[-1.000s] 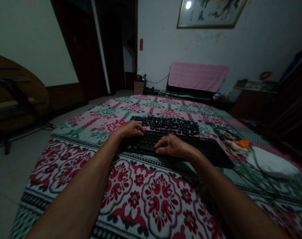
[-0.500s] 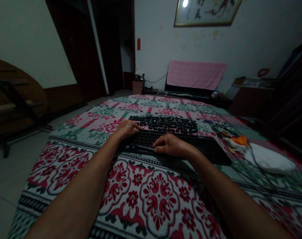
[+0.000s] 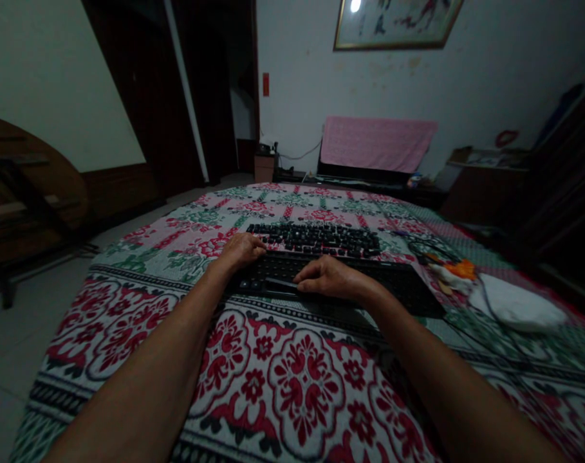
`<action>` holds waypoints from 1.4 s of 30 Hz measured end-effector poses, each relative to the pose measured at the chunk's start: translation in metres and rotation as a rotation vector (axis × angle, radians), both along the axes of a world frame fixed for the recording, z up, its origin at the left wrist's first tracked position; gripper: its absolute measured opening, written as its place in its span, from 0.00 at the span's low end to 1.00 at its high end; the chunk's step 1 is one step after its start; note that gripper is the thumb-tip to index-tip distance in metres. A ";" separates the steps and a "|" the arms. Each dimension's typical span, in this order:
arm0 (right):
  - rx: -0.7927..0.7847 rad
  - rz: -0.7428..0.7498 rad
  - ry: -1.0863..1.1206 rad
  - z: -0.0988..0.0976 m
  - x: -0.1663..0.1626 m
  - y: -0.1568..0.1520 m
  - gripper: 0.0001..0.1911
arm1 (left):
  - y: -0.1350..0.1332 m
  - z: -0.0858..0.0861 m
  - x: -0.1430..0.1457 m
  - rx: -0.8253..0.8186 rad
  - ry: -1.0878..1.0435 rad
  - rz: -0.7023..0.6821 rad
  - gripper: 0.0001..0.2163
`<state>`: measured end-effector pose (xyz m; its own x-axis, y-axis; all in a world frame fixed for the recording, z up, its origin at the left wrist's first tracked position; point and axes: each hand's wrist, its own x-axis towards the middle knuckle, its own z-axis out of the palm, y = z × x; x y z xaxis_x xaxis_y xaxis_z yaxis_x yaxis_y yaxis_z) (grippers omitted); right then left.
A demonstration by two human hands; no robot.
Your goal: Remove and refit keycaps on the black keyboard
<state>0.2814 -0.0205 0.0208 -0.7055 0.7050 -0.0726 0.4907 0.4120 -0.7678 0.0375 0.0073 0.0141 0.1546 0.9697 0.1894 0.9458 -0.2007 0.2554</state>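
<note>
A black keyboard (image 3: 389, 283) lies on the patterned bedspread, most of its key places bare. My left hand (image 3: 241, 251) is closed on its far left edge, steadying it. At the near side, my right hand (image 3: 328, 278) has thumb and fingers pinched at the right end of the long space bar (image 3: 280, 285). The fingertips partly cover that end, so I cannot tell whether the bar is fully seated. A few small keys (image 3: 250, 283) sit left of the bar. Just beyond the keyboard, many loose black keycaps (image 3: 321, 238) are spread in rows.
To the right lie a white bag (image 3: 514, 305), an orange item (image 3: 461, 268) and dark cables (image 3: 432, 247). The bedspread (image 3: 302, 386) covers the bed. A folded round table (image 3: 26, 186) leans at the left, and a pink cloth (image 3: 376, 143) hangs at the back.
The view has shifted slightly. Both hands stay in nearly the same places on the keyboard, the right one still at the end of the space bar.
</note>
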 end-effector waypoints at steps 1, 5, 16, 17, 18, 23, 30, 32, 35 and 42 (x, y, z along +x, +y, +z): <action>0.006 0.006 -0.004 0.001 0.000 0.000 0.15 | 0.000 0.000 0.000 -0.004 0.010 0.001 0.14; 0.034 0.019 -0.032 0.004 -0.002 -0.003 0.14 | -0.001 0.002 0.001 -0.019 0.029 0.012 0.14; 0.058 -0.019 -0.055 0.002 -0.005 -0.004 0.14 | 0.000 0.002 0.001 -0.020 0.047 -0.002 0.14; 0.058 -0.019 -0.048 0.001 -0.005 -0.004 0.14 | 0.000 0.002 0.001 -0.019 0.048 -0.003 0.14; 0.057 -0.019 -0.042 0.001 -0.005 -0.004 0.14 | 0.000 0.003 0.001 -0.018 0.046 -0.005 0.14; 0.053 -0.029 -0.040 0.001 -0.006 -0.005 0.13 | -0.002 0.004 0.003 -0.023 0.050 0.012 0.14; 0.035 -0.056 -0.038 -0.001 -0.007 -0.004 0.13 | -0.001 0.003 0.002 -0.006 0.057 0.007 0.14; 0.046 -0.057 -0.044 -0.002 -0.007 -0.004 0.13 | -0.001 0.003 0.001 -0.006 0.063 -0.004 0.14; 0.074 -0.053 -0.052 -0.002 -0.007 -0.003 0.13 | 0.000 0.002 0.001 -0.012 0.063 -0.015 0.14; 0.056 -0.054 -0.046 -0.004 -0.007 -0.003 0.13 | 0.000 0.002 0.001 -0.002 0.056 -0.016 0.14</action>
<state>0.2748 -0.0238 0.0171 -0.6635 0.7455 -0.0636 0.5475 0.4258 -0.7203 0.0387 0.0076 0.0161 0.1803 0.9674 0.1777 0.9552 -0.2153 0.2031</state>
